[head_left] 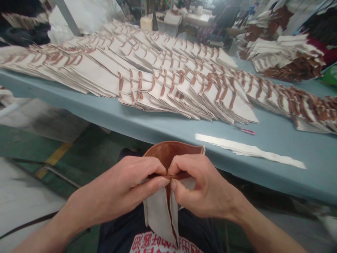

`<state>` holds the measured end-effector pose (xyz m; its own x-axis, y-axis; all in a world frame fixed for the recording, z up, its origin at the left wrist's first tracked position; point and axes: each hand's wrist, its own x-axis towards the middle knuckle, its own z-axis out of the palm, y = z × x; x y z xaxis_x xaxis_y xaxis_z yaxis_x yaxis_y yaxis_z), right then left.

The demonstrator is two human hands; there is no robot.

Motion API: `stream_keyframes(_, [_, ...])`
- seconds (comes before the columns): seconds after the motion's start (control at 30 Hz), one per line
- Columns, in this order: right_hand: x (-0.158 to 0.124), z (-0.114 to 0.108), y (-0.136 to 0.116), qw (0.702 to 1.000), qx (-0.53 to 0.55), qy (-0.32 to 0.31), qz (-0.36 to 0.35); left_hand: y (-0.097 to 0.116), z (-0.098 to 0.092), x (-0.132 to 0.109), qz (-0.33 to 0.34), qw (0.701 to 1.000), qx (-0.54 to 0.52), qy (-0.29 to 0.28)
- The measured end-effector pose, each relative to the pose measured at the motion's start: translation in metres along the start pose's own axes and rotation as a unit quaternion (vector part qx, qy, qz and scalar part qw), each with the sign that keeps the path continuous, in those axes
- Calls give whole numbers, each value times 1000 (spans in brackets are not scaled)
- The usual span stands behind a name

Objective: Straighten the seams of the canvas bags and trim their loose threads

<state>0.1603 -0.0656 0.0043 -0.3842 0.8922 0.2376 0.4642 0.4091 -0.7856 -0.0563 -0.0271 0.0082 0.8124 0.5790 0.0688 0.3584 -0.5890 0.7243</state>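
Observation:
Both of my hands meet over my lap in the head view, at the front edge of the blue-grey table. A white and brown fabric piece (pixel 158 209) hangs down from them, its brown side curving up behind the fingers. My left hand (pixel 137 181) is closed, thumb and forefinger pinching the piece at its brown seam. My right hand (pixel 200 182) pinches the same seam just to the right, also closed. The fingertips almost touch. Under the pinch, a narrow brown line runs down between two white layers.
Overlapping rows of white pieces with brown edges (pixel 168 95) cover much of the table (pixel 126 119). White strips (pixel 250 149) and a small pink tool (pixel 247 131) lie at the right front. A taller fabric pile (pixel 286 58) stands at the back right.

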Motion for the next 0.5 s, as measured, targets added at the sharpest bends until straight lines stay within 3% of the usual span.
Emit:
stream_keyframes(0.1, [-2, 3, 3, 1000, 7, 1, 10, -4, 7, 4, 48, 994, 99, 12])
stream_keyframes(0.2, [-2, 6, 8, 990, 118, -26, 77, -11, 15, 6, 87, 988, 123, 46])
stream_keyframes(0.27, [-1, 7, 11, 967, 218, -48, 118, -15, 17, 5, 78, 994, 55, 46])
stream_keyframes(0.37, [-3, 11, 11, 918, 353, -88, 155, -13, 20, 2, 39, 989, -136, 45])
stream_keyframes(0.43, [-5, 16, 9, 892, 412, -96, 158, -9, 23, 1, 5, 960, -275, 53])
stream_keyframes(0.5, [-8, 23, 7, 888, 435, -64, 137, -4, 30, 2, -32, 916, -394, 68])
